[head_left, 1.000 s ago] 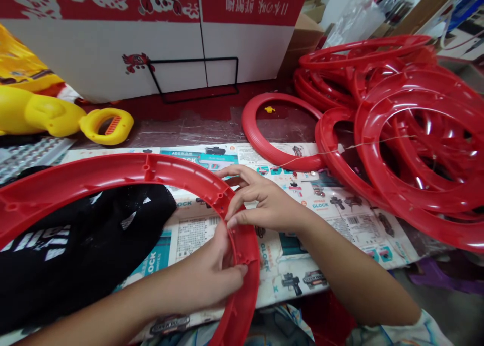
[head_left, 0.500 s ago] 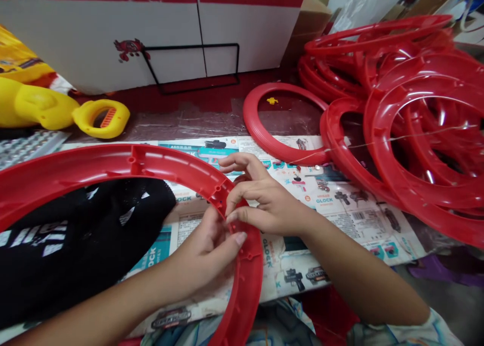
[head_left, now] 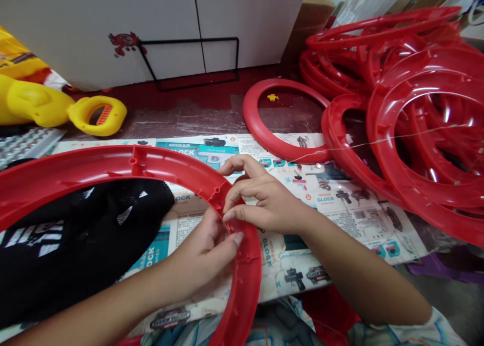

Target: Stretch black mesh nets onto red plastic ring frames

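A large red plastic ring (head_left: 102, 165) with a hollow, ribbed channel faces up in front of me. Around its inner edge on the right side my left hand (head_left: 212, 245) is closed, thumb over the rim and fingers partly hidden behind it. My right hand (head_left: 257, 197) is in a pinch at the same stretch of the ring, thumb and forefinger tips meeting at the inner wall. Whatever small thing may be between those tips is hidden. Beneath the ring lies a black cloth (head_left: 94, 245) with white marks.
Printed cardboard (head_left: 333, 210) covers the table's front. Red rings (head_left: 423, 189) are heaped at the right, beside a matte red ring (head_left: 260, 134) near a tiny yellow piece (head_left: 272, 98). A yellow handled toy part (head_left: 98, 116), black wire frame (head_left: 189, 41) and white carton (head_left: 245, 20) stand behind.
My left thumb has lifted from lower in the channel to nearer my right fingertips. The right hand keeps its pinch with little movement. The view has tilted slightly downward.
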Available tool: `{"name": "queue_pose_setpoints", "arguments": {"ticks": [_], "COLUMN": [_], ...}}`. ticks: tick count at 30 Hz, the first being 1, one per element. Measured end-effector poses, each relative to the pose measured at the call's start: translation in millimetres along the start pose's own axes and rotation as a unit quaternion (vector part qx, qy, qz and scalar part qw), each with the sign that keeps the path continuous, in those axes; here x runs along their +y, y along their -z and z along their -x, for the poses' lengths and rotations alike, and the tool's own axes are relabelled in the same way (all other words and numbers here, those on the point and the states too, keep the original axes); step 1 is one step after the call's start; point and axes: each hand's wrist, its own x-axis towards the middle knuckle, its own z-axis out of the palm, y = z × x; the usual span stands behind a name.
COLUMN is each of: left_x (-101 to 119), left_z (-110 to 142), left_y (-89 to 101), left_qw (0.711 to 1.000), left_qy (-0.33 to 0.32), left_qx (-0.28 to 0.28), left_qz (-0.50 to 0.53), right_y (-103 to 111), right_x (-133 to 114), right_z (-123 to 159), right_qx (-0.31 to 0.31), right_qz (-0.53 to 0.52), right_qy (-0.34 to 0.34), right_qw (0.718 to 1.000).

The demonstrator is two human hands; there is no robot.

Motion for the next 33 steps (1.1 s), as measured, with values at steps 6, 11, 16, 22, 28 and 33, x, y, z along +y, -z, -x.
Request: {"name": "queue_pose_setpoints", "arguments": {"ticks": [6,11,16,22,28,33], "left_x": [-3,-3,3,4,1,1], "left_z": [0,2,5,2,0,6], "left_y": [-1.8,-5.1,-8.7,-6.1,-2.3,-2.5], "left_qw": [0.999,0.998,0.999,0.999,0.998,0.994], "left_qy": [0.018,0.039,0.046,0.037,0.035,0.065], "left_qx": [0.041,0.045,0.013,-0.013,-0.040,-0.058], "left_qz": [-0.024,-0.028,-0.015,-0.002,0.029,0.065], "right_y": [-2,4,16,17,16,16], "right_x": [2,2,3,1,-2,1], "right_z": [0,2,1,2,2,2], "right_qx": [-0.009,-0.054,-0.125,-0.131,-0.123,-0.123], "right_qz": [0.009,0.016,0.013,0.069,0.119,0.111], "right_qy": [0.008,0.027,0.031,0.068,0.098,0.096], "right_qw": [1.000,0.998,0.992,0.987,0.980,0.981]}}
